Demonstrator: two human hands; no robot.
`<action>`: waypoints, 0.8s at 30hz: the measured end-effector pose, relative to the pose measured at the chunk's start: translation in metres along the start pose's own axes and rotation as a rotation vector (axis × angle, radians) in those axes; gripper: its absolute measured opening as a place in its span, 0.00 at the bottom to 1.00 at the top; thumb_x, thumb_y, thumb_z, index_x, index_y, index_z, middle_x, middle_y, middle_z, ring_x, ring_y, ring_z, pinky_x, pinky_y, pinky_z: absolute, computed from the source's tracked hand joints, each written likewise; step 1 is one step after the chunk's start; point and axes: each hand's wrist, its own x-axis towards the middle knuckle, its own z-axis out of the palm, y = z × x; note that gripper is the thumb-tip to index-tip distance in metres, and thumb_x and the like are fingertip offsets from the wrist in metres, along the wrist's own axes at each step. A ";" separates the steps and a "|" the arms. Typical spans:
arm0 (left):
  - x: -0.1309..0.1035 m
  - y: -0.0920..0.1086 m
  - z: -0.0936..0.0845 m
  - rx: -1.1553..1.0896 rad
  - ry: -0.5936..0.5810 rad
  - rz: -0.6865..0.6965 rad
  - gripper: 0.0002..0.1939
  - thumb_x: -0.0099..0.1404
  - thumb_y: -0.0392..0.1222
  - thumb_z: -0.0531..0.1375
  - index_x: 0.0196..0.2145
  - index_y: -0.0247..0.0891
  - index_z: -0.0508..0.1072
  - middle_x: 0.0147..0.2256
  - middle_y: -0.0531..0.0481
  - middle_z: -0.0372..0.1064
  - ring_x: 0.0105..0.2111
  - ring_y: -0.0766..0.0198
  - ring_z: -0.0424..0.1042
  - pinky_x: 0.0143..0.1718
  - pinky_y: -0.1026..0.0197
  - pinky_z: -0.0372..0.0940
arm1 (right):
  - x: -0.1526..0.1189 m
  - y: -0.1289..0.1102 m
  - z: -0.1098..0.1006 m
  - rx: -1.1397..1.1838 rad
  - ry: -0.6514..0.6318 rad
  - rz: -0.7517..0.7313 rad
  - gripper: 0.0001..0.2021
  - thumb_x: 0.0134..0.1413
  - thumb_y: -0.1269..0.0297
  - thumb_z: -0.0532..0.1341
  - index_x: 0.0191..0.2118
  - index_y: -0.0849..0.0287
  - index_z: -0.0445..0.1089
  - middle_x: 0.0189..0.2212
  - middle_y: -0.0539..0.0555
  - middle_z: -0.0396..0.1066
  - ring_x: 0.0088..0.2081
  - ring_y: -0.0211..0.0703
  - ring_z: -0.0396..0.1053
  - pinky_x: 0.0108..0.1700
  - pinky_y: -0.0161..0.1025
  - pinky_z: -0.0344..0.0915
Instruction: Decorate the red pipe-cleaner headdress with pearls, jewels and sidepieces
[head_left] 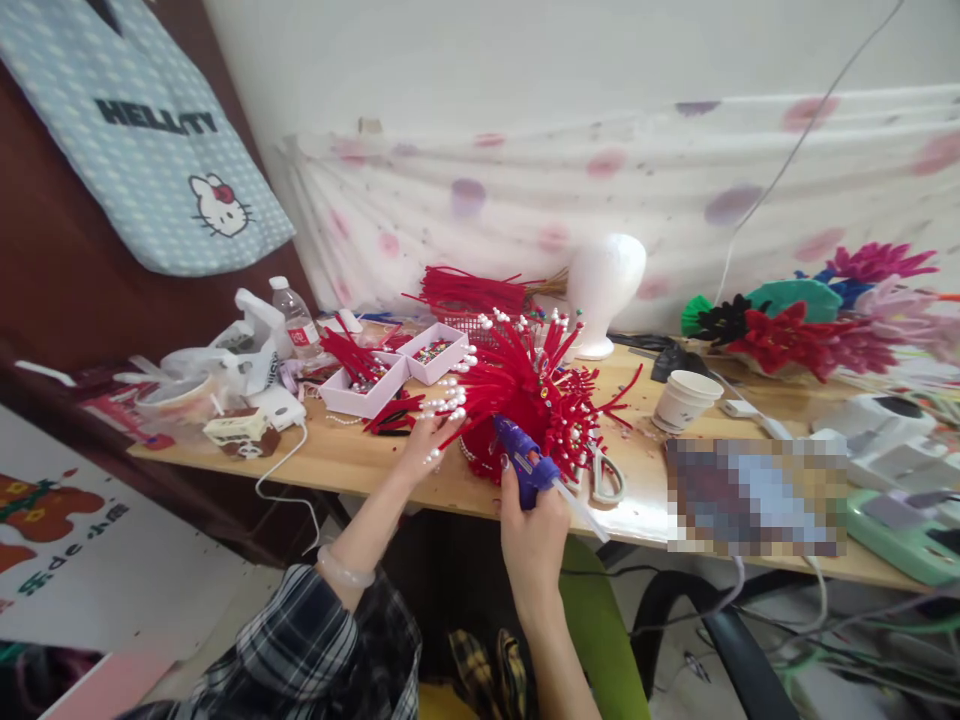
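My right hand (534, 535) is wrapped round a purple hot glue gun (527, 462), with a whitish glue stick (581, 508) jutting from its rear. The gun's nozzle points at a large red headpiece (517, 400) made of fuzzy chenille stems tipped with white beads. At the headpiece's left side, my left hand (426, 448) is closed on a red chenille stem (454, 432); beaded tips fan out just above the fingers. Scissors (607, 478) lie partly hidden right of the headpiece.
Two pink boxes (365, 392) hold beads and red pieces. Behind are a red basket (469, 325) of stems and a white foam head (606, 290). A paper cup (686, 400) and chenille flowers (810, 325) stand right; a bottle (296, 318) and plastic bags (202, 375) sit left.
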 end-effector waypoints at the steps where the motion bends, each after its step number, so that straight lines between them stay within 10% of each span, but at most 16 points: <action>1: 0.000 0.002 -0.001 0.008 -0.016 0.011 0.19 0.65 0.53 0.56 0.31 0.36 0.77 0.31 0.46 0.77 0.36 0.55 0.75 0.45 0.54 0.68 | 0.001 0.002 0.000 0.017 -0.003 0.006 0.24 0.58 0.46 0.57 0.41 0.66 0.75 0.31 0.63 0.77 0.34 0.55 0.74 0.38 0.45 0.67; 14: 0.020 0.014 -0.013 0.058 -0.199 0.221 0.09 0.64 0.42 0.61 0.39 0.38 0.79 0.46 0.43 0.76 0.50 0.52 0.72 0.55 0.51 0.64 | 0.011 -0.005 -0.005 -0.196 0.013 0.028 0.23 0.54 0.44 0.58 0.36 0.62 0.72 0.28 0.61 0.75 0.31 0.53 0.72 0.34 0.43 0.64; 24: -0.027 0.016 0.021 0.147 0.089 0.270 0.10 0.69 0.39 0.56 0.43 0.36 0.77 0.53 0.36 0.66 0.55 0.51 0.68 0.56 0.47 0.67 | -0.001 -0.005 -0.022 -0.065 0.004 0.265 0.23 0.51 0.46 0.66 0.20 0.59 0.64 0.14 0.47 0.62 0.18 0.35 0.62 0.24 0.34 0.62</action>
